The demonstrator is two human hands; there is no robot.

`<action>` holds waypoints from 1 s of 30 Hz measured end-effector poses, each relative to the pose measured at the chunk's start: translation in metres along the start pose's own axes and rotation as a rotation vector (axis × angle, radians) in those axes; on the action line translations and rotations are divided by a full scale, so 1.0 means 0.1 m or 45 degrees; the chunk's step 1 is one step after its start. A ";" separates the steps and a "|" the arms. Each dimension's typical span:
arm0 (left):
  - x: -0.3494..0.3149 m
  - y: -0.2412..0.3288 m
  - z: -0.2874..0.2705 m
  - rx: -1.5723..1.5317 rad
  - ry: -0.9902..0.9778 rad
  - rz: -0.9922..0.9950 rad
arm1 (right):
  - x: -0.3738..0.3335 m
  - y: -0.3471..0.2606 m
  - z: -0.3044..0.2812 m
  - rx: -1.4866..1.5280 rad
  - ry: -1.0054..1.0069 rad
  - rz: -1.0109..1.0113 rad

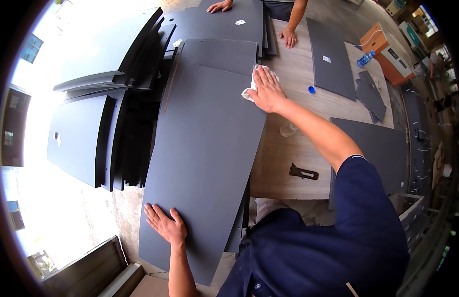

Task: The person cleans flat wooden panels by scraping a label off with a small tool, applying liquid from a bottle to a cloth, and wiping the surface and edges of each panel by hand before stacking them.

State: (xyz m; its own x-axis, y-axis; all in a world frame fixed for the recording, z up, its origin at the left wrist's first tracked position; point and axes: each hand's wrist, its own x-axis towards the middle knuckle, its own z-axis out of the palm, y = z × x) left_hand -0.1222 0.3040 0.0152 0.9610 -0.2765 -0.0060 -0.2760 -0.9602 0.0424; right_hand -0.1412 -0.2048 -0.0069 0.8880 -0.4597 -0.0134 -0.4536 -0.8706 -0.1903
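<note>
A long dark grey panel [202,143] lies in front of me, slanting from near left to far right. My left hand [166,223] rests flat on its near left part, fingers spread and holding nothing. At the panel's far right edge, my right hand [268,90] presses a crumpled white cloth [249,93] down against the surface. The cloth pokes out around the thumb and past the fingertips; the rest is hidden under the palm.
Stacked grey panels [85,128] stand to the left. A co-worker's hands [289,38] rest at the far side. On the wooden table [274,168] lie a dark slotted tool [303,172], a blue cap [311,89], a bottle [365,59] and more panels [331,59].
</note>
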 end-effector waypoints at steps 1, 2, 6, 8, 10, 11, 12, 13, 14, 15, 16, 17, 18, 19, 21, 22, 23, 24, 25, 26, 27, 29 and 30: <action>0.01 0.02 0.00 -0.020 0.005 -0.013 | -0.19 -0.25 0.04 -0.034 0.021 -0.085; 0.02 0.02 0.01 -0.028 0.025 -0.013 | -0.56 -0.64 0.07 -0.043 -0.046 -0.292; 0.00 -0.01 0.01 -0.019 0.029 -0.007 | -1.13 -0.99 0.03 0.089 -0.131 -0.671; 0.00 0.02 -0.03 -0.013 0.004 -0.012 | -0.49 -0.33 0.04 0.058 0.085 -0.306; 0.00 0.04 -0.01 -0.020 -0.001 -0.007 | -0.24 0.01 -0.01 0.105 0.189 -0.178; 0.03 0.04 -0.02 -0.020 -0.001 -0.001 | -0.23 0.02 0.01 0.108 0.229 -0.169; 0.05 0.05 0.00 -0.018 0.019 -0.003 | -0.38 -0.12 0.04 0.133 0.239 -0.251; 0.04 0.05 0.01 -0.016 0.024 0.001 | -0.73 -0.36 0.12 0.156 0.236 -0.324; 0.00 0.00 0.02 -0.008 0.019 0.004 | -1.11 -0.69 0.08 0.203 0.083 -0.428; -0.02 -0.01 0.03 0.005 0.006 0.013 | -1.50 -0.98 0.12 0.336 0.021 -0.581; -0.03 -0.03 0.04 0.020 -0.001 0.014 | -1.82 -1.19 0.16 0.380 0.009 -0.705; -0.04 -0.08 0.04 0.046 -0.012 0.018 | -1.99 -1.33 0.12 0.435 -0.005 -0.824; -0.05 -0.10 0.05 0.013 0.007 0.029 | -1.91 -1.24 0.10 0.438 -0.055 -0.839; -0.04 -0.10 0.07 0.015 0.011 0.029 | -1.71 -1.06 0.08 0.441 -0.107 -0.856; -0.04 -0.10 0.06 0.033 -0.009 0.028 | -1.05 -0.50 0.06 0.259 0.161 -0.572; -0.02 -0.11 0.07 0.039 -0.022 0.042 | -0.69 -0.16 0.07 0.218 0.270 -0.487; -0.01 -0.10 0.06 0.047 -0.022 0.044 | -0.39 0.07 0.02 0.167 0.263 -0.394; 0.00 -0.07 0.06 0.048 -0.015 0.047 | -0.17 0.14 0.00 0.106 0.218 -0.295; 0.01 -0.06 0.07 0.053 -0.010 0.049 | -0.05 0.13 0.01 0.048 0.171 -0.198; 0.01 -0.08 0.08 0.049 -0.001 0.054 | -0.11 -0.02 0.03 0.036 0.172 -0.222; -0.01 -0.09 0.08 0.059 -0.005 0.044 | -0.24 -0.24 0.08 0.026 0.170 -0.252; -0.01 -0.08 0.09 0.059 -0.001 0.022 | -0.83 -0.84 0.11 0.140 0.063 -0.511; -0.01 -0.07 0.08 0.049 0.001 0.017 | -1.20 -1.20 0.12 0.204 -0.069 -0.665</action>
State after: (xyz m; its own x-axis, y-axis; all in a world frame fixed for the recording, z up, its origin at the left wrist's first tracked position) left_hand -0.1217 0.3110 0.0067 0.9572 -0.2895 -0.0052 -0.2895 -0.9572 0.0040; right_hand -0.1928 -0.0431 0.0055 0.9965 0.0401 0.0734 0.0623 -0.9413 -0.3319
